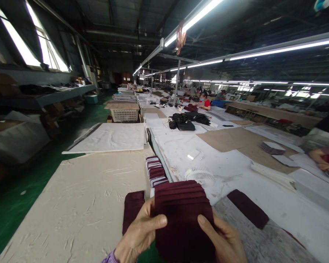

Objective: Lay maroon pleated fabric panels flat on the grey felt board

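A stack of dark maroon fabric pieces is held up in front of me, its upper edges fanned into steps. My left hand grips its left side, thumb on the front face. On the right side, my right hand holds it the same way; the fingers behind are mostly hidden. Just left of the stack, a maroon piece lies on the cream-covered table. Beyond it, layered maroon and white pieces lie along the table edge. Another flat maroon piece rests on the table to the right.
A small white fan lies beyond the stack. Black fabric bundles, brown paper and a white-and-dark block of pieces are on the white table. A crate stands ahead left. Another person's hand is at far right.
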Action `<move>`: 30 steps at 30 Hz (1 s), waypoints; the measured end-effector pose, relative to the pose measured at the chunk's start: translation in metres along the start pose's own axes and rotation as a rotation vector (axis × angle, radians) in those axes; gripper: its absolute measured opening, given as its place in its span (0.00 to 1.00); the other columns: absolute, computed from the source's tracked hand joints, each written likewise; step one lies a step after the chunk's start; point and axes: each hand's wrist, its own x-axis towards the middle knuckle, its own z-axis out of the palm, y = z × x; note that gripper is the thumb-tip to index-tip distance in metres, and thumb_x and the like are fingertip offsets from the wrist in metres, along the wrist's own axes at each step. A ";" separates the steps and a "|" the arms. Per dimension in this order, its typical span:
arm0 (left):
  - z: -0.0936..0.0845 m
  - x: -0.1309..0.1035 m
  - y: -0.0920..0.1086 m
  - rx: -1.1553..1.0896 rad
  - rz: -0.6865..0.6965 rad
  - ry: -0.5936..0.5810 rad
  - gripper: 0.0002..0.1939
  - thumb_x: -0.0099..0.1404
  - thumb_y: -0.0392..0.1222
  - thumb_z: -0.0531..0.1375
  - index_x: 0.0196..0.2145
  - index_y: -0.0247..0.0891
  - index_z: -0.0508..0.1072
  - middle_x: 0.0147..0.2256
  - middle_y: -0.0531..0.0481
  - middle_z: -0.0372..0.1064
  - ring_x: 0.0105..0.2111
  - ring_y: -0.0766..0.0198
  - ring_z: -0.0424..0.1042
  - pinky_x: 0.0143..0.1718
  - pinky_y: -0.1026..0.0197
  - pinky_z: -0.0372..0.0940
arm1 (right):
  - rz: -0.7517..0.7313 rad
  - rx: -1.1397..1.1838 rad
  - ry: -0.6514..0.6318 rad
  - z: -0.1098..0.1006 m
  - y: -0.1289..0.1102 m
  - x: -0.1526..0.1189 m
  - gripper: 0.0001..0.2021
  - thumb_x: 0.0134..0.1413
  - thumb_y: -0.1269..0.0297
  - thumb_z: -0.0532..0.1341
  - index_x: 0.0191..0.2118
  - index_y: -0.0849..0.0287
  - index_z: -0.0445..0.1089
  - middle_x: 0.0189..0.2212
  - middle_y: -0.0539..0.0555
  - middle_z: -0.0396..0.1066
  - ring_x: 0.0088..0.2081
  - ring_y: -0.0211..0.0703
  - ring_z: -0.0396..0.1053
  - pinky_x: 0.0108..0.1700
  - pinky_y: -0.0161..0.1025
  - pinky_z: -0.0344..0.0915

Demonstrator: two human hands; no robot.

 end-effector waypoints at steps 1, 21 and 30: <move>0.000 0.000 -0.002 0.015 -0.011 -0.002 0.25 0.47 0.34 0.70 0.45 0.40 0.75 0.42 0.46 0.77 0.45 0.53 0.74 0.51 0.56 0.65 | -0.001 -0.018 -0.009 0.000 -0.001 0.000 0.20 0.49 0.51 0.62 0.42 0.60 0.77 0.37 0.56 0.77 0.42 0.55 0.72 0.43 0.44 0.70; 0.018 -0.003 -0.006 0.154 -0.121 0.107 0.16 0.53 0.39 0.67 0.41 0.37 0.78 0.35 0.44 0.79 0.35 0.55 0.77 0.39 0.56 0.70 | -0.334 -0.365 0.031 -0.017 -0.016 0.011 0.15 0.47 0.56 0.65 0.43 0.52 0.71 0.56 0.54 0.61 0.58 0.51 0.59 0.55 0.44 0.62; 0.019 -0.003 0.001 0.143 -0.091 0.182 0.14 0.52 0.40 0.68 0.39 0.37 0.78 0.33 0.45 0.79 0.34 0.56 0.77 0.38 0.58 0.70 | -0.195 -0.122 -0.110 -0.004 -0.010 0.008 0.17 0.49 0.54 0.63 0.45 0.54 0.72 0.53 0.56 0.66 0.55 0.52 0.64 0.54 0.43 0.65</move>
